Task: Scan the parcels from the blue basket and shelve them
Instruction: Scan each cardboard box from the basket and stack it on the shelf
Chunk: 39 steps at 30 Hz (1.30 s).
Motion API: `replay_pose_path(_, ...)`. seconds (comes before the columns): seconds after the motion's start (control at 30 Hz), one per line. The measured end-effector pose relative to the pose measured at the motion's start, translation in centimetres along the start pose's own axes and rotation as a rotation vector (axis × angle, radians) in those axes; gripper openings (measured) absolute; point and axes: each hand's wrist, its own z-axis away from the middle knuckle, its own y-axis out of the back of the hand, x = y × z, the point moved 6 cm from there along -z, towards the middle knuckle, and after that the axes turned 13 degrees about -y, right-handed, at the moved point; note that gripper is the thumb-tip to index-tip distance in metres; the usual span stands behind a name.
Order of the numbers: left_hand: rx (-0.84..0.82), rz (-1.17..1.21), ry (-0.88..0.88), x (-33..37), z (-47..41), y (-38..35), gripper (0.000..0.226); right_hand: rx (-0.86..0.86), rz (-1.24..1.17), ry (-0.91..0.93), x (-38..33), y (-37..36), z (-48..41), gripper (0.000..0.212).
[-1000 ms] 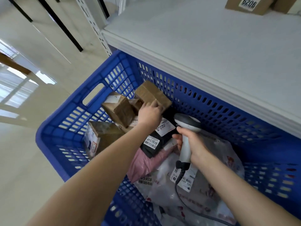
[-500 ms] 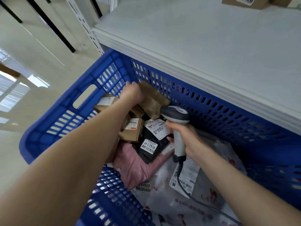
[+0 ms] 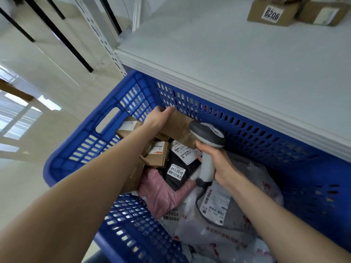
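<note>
Brown box point(image 3: 178, 128): it is inside the blue basket point(image 3: 133, 92), close to the far wall, and sits higher than the other parcels.
Left hand point(image 3: 157, 118): it holds the brown box at its upper left end, with the fingers curled over the far edge. Most of the box sticks out to the right of the hand.
Right hand point(image 3: 220, 164): it is wrapped tight round the white handle of the scanner point(image 3: 208, 137).
Scanner head: it is grey and hides the right end of the brown box. I cannot tell if they touch.
Other parcels: a small box point(image 3: 157, 154) with a white label, a black bag point(image 3: 178, 173), a pink bag point(image 3: 161, 190) and grey bags point(image 3: 218, 234) lie lower in the basket.
Shelf point(image 3: 228, 63): it is white and hangs over the basket's far side. Two boxes point(image 3: 271, 12) sit at its back, well apart from both hands.
</note>
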Motion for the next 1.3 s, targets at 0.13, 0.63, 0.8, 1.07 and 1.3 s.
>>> replay_pose_path(0.13,0.067,0.385,0.145,1.5,5.5,-0.1,0.070,0.085,-0.037,0.091,-0.4,2.8,6.5,0.048)
replay_pose_path(0.63,-0.320,0.799,-0.200,13.5,23.7,1.0,0.046,0.292,-0.256,0.293,-6.2,9.2,27.1,0.013)
replay_pose_path(0.8,-0.335,0.820,-0.159,14.5,26.8,2.4,0.042,0.269,-0.220,0.329,-5.6,9.9,30.8,0.014)
replay_pose_path(1.07,-0.282,0.669,-0.266,17.6,29.6,4.7,0.054,0.165,-0.181,0.304,-5.2,10.9,34.2,0.015)
replay_pose_path(1.3,-0.315,0.853,-0.187,17.4,33.1,-0.8,0.032,0.237,-0.292,0.295,-2.6,10.5,36.2,0.017)
